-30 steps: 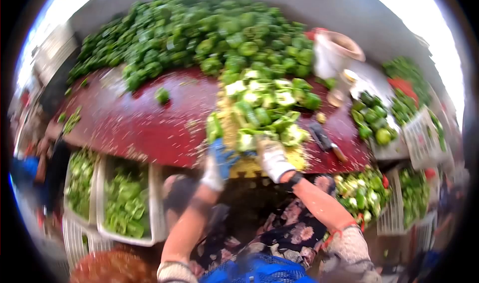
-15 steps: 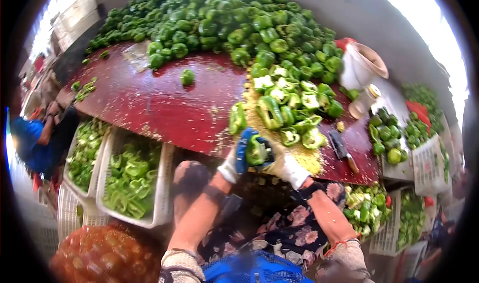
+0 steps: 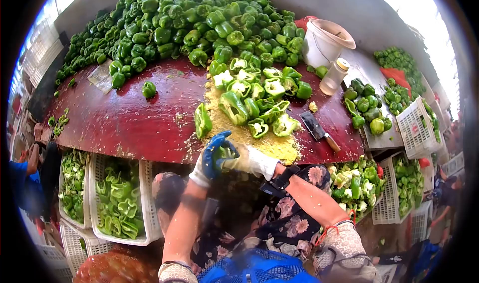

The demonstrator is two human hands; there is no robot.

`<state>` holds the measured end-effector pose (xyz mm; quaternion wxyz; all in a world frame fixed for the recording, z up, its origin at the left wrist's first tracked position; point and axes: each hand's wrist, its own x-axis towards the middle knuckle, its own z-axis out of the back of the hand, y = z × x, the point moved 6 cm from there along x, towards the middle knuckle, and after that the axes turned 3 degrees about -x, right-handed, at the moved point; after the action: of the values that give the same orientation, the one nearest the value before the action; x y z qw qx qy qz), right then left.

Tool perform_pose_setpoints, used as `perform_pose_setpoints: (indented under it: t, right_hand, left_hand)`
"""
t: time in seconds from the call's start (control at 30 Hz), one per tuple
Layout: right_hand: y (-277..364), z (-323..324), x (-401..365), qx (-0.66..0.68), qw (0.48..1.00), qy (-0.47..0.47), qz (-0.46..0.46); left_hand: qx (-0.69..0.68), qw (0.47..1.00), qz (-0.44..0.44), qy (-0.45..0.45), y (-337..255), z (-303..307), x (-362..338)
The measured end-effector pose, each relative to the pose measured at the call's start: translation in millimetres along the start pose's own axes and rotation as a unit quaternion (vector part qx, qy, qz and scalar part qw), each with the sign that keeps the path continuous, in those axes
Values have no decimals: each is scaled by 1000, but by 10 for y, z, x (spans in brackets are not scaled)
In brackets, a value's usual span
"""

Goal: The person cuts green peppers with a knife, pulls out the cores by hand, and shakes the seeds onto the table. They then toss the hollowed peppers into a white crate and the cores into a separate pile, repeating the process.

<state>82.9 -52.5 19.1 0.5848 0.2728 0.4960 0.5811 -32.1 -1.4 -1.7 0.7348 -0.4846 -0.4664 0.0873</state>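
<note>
The left hand [image 3: 210, 157], in a blue-palmed glove, and the right hand [image 3: 248, 159], in a white glove, meet at the near edge of the red table [image 3: 134, 118]. Both are curled around one green pepper piece [image 3: 224, 152]. The left fingers wrap over its top and the right hand presses against it from the right, so only a sliver of green shows between the gloves.

Just beyond the hands is a spread of yellow seeds [image 3: 279, 148]. On it and past it lie a dozen or so cut peppers [image 3: 254, 101], with one long pepper half [image 3: 202, 121] off to their left. One knife [image 3: 319, 131] rests on the table to the right of them.

At the far side is a big heap of whole peppers [image 3: 199, 18], too many to count. One lone pepper [image 3: 148, 89] sits apart on the left. One white bucket [image 3: 327, 41] and one bottle [image 3: 333, 77] stand at the far right. Under the table's near left edge are two white crates [image 3: 149, 203] of cut peppers.
</note>
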Motion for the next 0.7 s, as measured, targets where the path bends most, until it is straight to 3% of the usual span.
perform_pose_setpoints:
  t: [0.03,0.1,0.17,0.23,0.27,0.37,0.43,0.5,0.67,0.7]
  right_hand:
    - [23,15,7,-33,999,-22,18]
    - [-15,8,27,15,999,-2,43]
    - [-72,17,71,-7,995,-19,98]
    - [52,48,-15,-16,999,-16,49]
    - [71,48,-39,-24,1000,-10,2]
    - [-212,-86,135,-64,995,-58,56]
    - [-197,-105,120,-76,992,-75,69]
    - [-106,-91,64,-140,979,-113,95]
    - [-32,-114,65,-145,974,-147,93]
    - [-87,-80,152,-241,951,-186,58]
  left_hand:
    - [-1,1000,0,3,15,2,31]
    - [1,993,-114,10,-117,-8,81]
    - [6,996,-84,18,-150,-36,79]
    - [-194,975,102,-19,1,-44,78]
    - [-335,899,267,-88,124,-66,16]
    - [-326,876,327,-140,8,-50,49]
    - [-304,893,307,-126,-23,-55,81]
    - [-296,884,325,-159,-23,-44,64]
    - [-310,871,307,-225,235,30,6]
    - [-292,869,304,-259,339,65,-8]
